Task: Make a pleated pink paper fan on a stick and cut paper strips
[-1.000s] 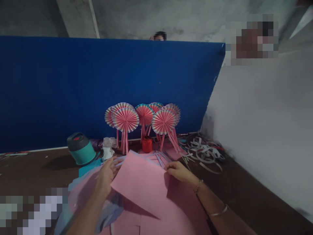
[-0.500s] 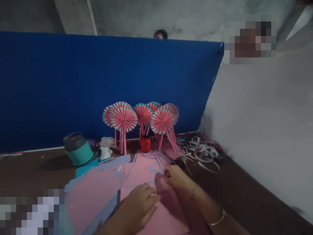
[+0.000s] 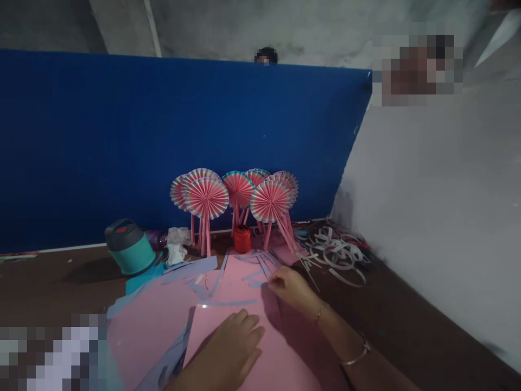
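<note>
Pink paper sheets [image 3: 150,331] cover the surface in front of me, with thin purple strips lying on them. My left hand [image 3: 234,345] rests on the nearest pink sheet [image 3: 211,320], its fingers spread a little and nothing in them. Farther up and to the right, my right hand [image 3: 291,288] is over the sheets near the strips, fingers curled together; whatever they hold, if anything, is hidden. Pleated pink paper fans [image 3: 206,199] on pink sticks stand behind the sheets, beside a red container [image 3: 242,240].
A teal and dark grey jar [image 3: 132,250] stands at the left, near crumpled white material [image 3: 176,247]. Curled pale strips [image 3: 340,252] lie at the right by the wall. A blue partition [image 3: 163,141] rises behind, with a person's head [image 3: 266,56] above its edge.
The near pink sheet has shifted, its top edge now showing. My right hand has moved slightly left and up, and my left fingers lie flatter on the sheet.
</note>
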`<state>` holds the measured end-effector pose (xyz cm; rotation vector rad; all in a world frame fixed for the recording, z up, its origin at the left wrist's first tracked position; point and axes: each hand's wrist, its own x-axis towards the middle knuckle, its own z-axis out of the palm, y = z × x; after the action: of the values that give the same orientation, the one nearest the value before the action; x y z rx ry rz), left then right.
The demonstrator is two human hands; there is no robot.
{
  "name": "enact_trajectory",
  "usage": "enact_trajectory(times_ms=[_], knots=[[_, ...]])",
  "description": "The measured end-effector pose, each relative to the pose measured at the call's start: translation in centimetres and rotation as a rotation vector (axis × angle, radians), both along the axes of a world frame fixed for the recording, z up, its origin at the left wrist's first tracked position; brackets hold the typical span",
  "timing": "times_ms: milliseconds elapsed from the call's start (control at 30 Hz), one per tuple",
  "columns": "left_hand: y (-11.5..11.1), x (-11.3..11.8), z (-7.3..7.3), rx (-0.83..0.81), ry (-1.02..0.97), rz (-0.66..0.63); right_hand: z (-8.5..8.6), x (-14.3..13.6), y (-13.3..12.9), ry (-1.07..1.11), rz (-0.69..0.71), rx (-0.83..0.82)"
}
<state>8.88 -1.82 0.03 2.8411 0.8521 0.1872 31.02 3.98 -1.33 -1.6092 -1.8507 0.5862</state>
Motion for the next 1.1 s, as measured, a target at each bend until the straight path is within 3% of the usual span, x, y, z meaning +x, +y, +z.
enact_trajectory(times_ms=[100,233,467,633,800,1000,1100], knots=[[-0.1,0.0,0.2,-0.012,-0.018,-0.005,-0.5,-0.3,0.0,-0.181,-0.036,0.03],[-0.2,-0.1,0.9,-0.033,-0.04,-0.001,-0.7,-0.5,0.0,-0.268,-0.044,0.013],[-0.8,-0.1,1.8,-0.081,0.044,0.044,-0.3,0.0,0.2,-0.17,-0.002,0.103],[-0.6,-0.2,1.5,-0.111,0.045,0.062,0.8,0.5,-0.1,0.056,0.116,-0.094],[-0.2,-0.3,0.5,-0.082,0.005,0.103,1.4,0.8,-0.4,0.074,0.156,-0.305],[-0.3,-0.3,0.3,-0.105,-0.05,0.127,1.2,0.8,-0.5,-0.066,0.11,-0.271],[-0.2,-0.3,0.3,-0.128,-0.053,0.135,1.5,0.8,-0.5,0.004,0.143,-0.294]])
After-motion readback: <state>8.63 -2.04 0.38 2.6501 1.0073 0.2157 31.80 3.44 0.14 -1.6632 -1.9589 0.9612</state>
